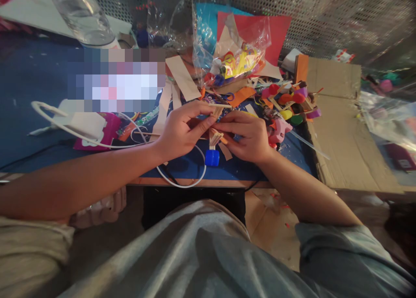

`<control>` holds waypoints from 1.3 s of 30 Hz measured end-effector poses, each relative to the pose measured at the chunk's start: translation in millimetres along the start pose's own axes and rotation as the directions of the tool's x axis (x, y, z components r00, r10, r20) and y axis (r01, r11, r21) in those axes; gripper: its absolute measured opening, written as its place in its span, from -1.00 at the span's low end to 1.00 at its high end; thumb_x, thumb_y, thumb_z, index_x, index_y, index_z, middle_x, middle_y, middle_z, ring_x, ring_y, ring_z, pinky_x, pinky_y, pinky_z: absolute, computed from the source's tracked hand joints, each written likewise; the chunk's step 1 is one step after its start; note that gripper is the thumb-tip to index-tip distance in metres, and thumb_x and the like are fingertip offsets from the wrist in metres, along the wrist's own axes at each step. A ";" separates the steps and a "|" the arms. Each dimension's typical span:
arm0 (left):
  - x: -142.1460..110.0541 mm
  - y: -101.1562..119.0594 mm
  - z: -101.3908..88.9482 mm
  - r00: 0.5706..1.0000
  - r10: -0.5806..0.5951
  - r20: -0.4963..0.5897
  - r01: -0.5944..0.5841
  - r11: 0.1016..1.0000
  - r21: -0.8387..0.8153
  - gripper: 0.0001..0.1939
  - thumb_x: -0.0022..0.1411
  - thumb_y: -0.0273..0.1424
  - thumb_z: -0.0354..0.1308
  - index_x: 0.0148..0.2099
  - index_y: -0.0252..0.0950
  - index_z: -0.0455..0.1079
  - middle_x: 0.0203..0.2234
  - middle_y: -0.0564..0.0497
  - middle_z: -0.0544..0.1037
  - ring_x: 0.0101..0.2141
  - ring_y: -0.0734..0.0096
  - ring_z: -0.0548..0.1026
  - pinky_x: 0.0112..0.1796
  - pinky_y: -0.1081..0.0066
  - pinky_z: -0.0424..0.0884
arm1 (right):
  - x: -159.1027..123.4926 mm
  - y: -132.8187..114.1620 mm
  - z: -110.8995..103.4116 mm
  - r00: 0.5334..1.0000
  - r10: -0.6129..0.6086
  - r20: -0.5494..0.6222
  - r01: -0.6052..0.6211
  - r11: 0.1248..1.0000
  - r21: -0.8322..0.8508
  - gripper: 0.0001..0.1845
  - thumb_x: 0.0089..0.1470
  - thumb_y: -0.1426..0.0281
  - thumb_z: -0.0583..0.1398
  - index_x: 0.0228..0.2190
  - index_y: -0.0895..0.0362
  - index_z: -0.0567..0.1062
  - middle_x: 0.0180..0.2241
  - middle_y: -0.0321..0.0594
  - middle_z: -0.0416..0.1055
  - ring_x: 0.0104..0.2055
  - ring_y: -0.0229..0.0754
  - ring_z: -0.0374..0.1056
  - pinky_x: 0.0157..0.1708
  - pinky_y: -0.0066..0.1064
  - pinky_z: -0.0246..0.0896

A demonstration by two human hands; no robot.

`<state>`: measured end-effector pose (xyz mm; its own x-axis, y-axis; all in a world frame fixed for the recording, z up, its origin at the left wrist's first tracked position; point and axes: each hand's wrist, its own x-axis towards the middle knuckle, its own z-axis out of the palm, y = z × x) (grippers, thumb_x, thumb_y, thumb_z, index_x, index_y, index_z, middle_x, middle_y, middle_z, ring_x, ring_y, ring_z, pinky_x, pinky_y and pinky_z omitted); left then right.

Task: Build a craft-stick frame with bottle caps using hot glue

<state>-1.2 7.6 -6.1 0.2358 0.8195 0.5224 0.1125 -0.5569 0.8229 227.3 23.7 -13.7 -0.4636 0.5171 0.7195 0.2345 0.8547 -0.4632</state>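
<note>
A small bundle of pale wooden sticks [216, 137] is held over the front part of the blue table. At its near end sits a blue bottle cap [212, 158]. My left hand [182, 131] is closed, thumb and fingers pinching the bundle from the left. From the right, my right hand [247, 135] is closed too, its fingertips against the same sticks. One longer stick [221, 105] lies across the far end, by the left fingertips. A small orange piece shows by the right fingers. Fingers hide much of the middle.
Right of my hands lies a pile of coloured caps on sticks [294, 99], beside flat cardboard [347, 142]. A white cable [183, 186] loops near the table edge. A clear bottle [87, 23] stands back left; blue-handled scissors [229, 97] lie among paper scraps.
</note>
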 end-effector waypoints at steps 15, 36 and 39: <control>-1.4 1.2 -2.3 1.000 -0.007 0.000 0.007 1.000 0.019 -0.56 0.46 0.10 0.36 -0.07 -0.17 0.69 -0.06 -0.14 0.73 -0.09 0.22 0.70 -0.24 0.32 0.65 | 4.3 -12.5 3.9 0.913 0.405 0.053 -0.399 0.856 0.328 -0.53 0.03 0.05 0.63 -0.35 0.09 0.61 -0.43 -0.35 0.56 -0.51 -0.34 0.40 -0.53 -0.48 0.33; -6.7 -13.0 2.3 0.996 0.089 0.025 -0.090 0.995 0.037 -0.65 0.54 -0.06 0.33 0.11 -0.20 0.68 0.12 -0.18 0.68 -0.08 0.28 0.74 -0.29 0.43 0.70 | 16.0 -11.5 -2.9 0.839 0.514 0.179 -0.400 0.359 0.843 -0.60 0.17 0.22 0.57 -0.32 -0.02 0.45 -0.51 -0.53 0.52 -0.74 -0.42 0.20 -0.80 -0.56 0.15; -6.1 -14.7 2.1 0.995 0.091 0.033 -0.093 0.994 0.051 -0.66 0.52 -0.07 0.36 0.11 -0.19 0.68 0.11 -0.16 0.69 -0.06 0.27 0.73 -0.28 0.42 0.70 | 15.1 -9.8 -1.9 0.887 0.434 0.159 -0.349 0.403 0.846 -0.64 0.22 0.23 0.54 -0.29 -0.03 0.47 -0.47 -0.53 0.55 -0.77 -0.44 0.13 -0.85 -0.55 0.05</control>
<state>-2.3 10.5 -21.9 0.2770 0.7604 0.5875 0.1392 -0.6367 0.7585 219.6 23.2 2.7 -0.4448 0.8223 0.3548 -0.4672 0.1249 -0.8753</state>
